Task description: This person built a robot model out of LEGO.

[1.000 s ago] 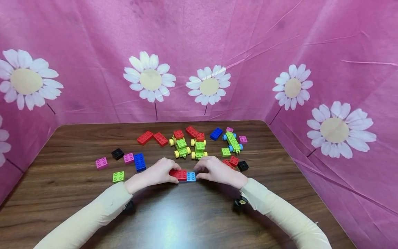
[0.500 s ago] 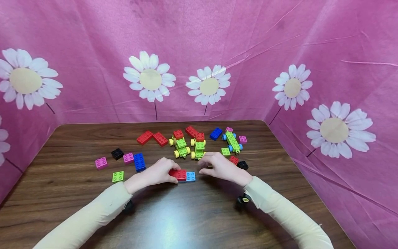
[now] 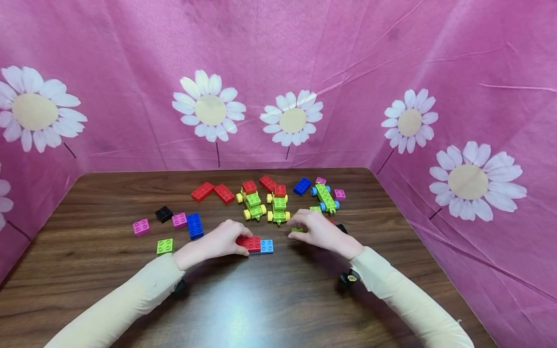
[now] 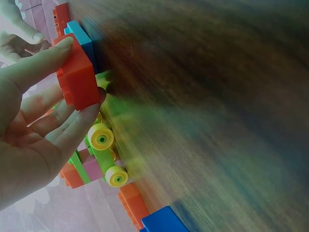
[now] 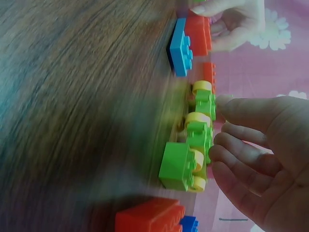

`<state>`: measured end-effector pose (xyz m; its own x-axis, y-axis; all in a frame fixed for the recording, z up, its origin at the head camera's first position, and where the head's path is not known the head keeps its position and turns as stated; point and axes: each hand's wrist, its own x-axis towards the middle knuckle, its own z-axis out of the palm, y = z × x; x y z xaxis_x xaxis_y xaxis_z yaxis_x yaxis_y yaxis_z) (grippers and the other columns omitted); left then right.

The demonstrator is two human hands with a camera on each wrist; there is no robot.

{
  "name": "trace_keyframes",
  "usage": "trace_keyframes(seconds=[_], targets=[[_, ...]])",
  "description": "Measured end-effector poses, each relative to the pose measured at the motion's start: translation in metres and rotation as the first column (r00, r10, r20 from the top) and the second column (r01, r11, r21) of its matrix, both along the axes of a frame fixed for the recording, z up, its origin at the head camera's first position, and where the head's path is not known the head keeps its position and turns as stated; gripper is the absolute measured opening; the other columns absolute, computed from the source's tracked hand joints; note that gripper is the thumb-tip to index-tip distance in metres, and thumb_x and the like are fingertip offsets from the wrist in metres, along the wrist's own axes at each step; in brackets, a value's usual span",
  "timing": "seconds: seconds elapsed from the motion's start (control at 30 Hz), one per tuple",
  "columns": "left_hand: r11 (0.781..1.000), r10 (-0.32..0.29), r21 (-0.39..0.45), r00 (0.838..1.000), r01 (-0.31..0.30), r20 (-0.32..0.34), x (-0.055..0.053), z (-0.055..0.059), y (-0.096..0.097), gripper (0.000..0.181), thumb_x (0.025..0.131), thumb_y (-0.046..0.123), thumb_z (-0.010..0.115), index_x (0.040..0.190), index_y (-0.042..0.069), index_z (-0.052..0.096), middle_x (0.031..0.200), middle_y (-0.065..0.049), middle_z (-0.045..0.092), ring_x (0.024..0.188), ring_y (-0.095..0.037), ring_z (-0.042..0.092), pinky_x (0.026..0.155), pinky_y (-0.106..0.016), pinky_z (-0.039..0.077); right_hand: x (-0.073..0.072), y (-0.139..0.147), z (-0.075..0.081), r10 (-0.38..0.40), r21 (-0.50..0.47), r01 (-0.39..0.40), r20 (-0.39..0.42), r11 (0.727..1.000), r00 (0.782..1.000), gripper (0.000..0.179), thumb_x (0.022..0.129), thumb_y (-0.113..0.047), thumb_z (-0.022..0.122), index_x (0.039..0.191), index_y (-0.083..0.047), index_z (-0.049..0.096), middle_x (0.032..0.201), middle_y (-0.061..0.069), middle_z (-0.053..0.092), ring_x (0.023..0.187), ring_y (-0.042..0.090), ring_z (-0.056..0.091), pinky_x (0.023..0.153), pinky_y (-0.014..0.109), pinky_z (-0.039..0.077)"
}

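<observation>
My left hand (image 3: 224,240) grips a red brick (image 3: 254,243), thumb on one side and fingers on the other. The red brick sits on the left part of a flat light blue brick (image 3: 267,246), whose right studs show. In the left wrist view the thumb presses the red brick (image 4: 79,79). My right hand (image 3: 316,228) hovers to the right, its fingers loosely bent and holding nothing. A lime green brick (image 3: 298,229) shows partly beneath that hand; in the right wrist view the green brick (image 5: 175,166) stands apart from the fingers.
Two lime cars with yellow wheels, a left car (image 3: 253,205) and a right car (image 3: 278,209), stand behind the hands. A blue-wheeled green base (image 3: 325,197) lies at the right. Loose bricks include a blue brick (image 3: 195,226), a black brick (image 3: 164,214) and several red ones.
My right hand has left the light blue brick's end and moved right and slightly back, uncovering part of a lime green brick. The left hand keeps its grip on the red brick.
</observation>
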<state>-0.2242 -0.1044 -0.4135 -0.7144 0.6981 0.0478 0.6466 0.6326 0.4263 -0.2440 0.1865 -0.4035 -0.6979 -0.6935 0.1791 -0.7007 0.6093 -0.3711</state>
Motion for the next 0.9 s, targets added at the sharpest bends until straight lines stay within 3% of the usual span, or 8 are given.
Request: trace_keyframes(seconds=[0.27, 0.57, 0.9], targets=[[1.000, -0.002, -0.004, 1.000, 0.002, -0.004, 0.000, 0.001, 0.000, 0.036, 0.079, 0.022, 0.083, 0.106, 0.000, 0.074, 0.102, -0.010, 0.076, 0.092, -0.019, 0.069, 0.084, -0.033, 0.057, -0.001, 0.012, 0.000, -0.066, 0.017, 0.065, 0.026, 0.998, 0.998, 0.028, 0.086, -0.023, 0.077, 0.108, -0.006, 0.074, 0.093, 0.007, 0.072, 0.077, 0.015, 0.058, 0.067, 0.020, 0.049], [1.000, -0.004, -0.003, 1.000, 0.004, -0.004, 0.000, 0.002, 0.000, 0.036, 0.080, 0.023, 0.083, 0.107, 0.000, 0.074, 0.102, -0.010, 0.076, 0.091, -0.018, 0.069, 0.083, -0.032, 0.057, -0.003, 0.027, -0.004, -0.080, -0.003, 0.080, -0.049, 0.997, 0.996, 0.024, 0.083, -0.020, 0.080, 0.101, -0.005, 0.074, 0.090, 0.004, 0.071, 0.076, 0.012, 0.060, 0.071, 0.026, 0.054], [1.000, -0.003, 0.000, 1.000, 0.003, 0.000, 0.001, 0.001, 0.000, 0.036, 0.079, 0.023, 0.083, 0.107, 0.001, 0.074, 0.102, -0.010, 0.077, 0.091, -0.018, 0.069, 0.083, -0.032, 0.057, -0.003, 0.044, -0.011, -0.121, -0.030, 0.119, -0.058, 0.992, 0.991, 0.023, 0.081, -0.017, 0.082, 0.099, -0.005, 0.074, 0.090, 0.004, 0.072, 0.077, 0.011, 0.060, 0.070, 0.026, 0.054]])
